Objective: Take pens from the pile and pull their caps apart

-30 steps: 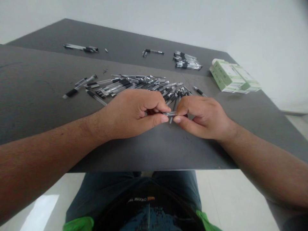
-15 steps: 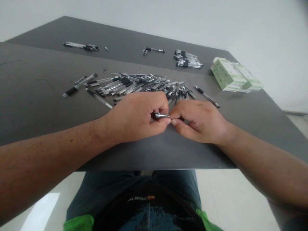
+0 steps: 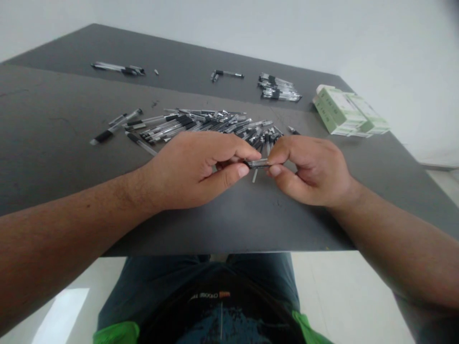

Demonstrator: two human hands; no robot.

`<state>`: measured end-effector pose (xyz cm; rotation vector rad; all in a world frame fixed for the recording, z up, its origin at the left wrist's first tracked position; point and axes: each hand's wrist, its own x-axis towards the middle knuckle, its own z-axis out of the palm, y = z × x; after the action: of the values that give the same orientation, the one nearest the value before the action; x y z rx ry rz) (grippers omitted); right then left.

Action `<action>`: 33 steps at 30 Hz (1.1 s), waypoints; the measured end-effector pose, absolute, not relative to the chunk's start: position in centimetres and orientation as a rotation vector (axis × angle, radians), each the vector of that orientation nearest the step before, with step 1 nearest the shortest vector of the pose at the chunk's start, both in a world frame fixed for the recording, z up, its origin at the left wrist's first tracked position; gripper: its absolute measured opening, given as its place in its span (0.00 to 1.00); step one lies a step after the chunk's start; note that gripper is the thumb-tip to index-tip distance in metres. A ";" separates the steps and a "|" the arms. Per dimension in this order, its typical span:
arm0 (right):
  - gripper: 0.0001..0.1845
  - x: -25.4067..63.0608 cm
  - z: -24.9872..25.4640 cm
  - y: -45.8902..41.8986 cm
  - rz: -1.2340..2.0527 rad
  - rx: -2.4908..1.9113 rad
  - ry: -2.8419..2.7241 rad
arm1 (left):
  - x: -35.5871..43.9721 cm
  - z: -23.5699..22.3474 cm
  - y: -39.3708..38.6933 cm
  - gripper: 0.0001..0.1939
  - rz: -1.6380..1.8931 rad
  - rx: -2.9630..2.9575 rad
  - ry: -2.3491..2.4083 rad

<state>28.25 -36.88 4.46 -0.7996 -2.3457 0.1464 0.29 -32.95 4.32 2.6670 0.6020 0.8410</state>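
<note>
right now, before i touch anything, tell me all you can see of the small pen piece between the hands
The small pen piece is short and slim, clear to silvery with a dark left end, and looks like plastic, though blur hides finer detail. It lies roughly level, on the near side of the pen pile. The right hand pinches its right end between thumb and index finger; the left hand is at its other end, its grip unclear.

Left forearm: at 8 o'clock | left hand: curled, pinching, aimed toward 3 o'clock | right forearm: at 4 o'clock | right hand: curled, pinching, aimed toward 9 o'clock
</note>
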 end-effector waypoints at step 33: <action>0.15 28.5 3.8 -36.2 0.237 -0.683 -2.410 | 0.1 4.1 -32.1 0.09 0.714 2.557 0.526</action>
<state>28.48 -36.21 3.80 -0.6832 -2.4097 0.2365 0.11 -32.05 4.10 2.5574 0.5256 0.7143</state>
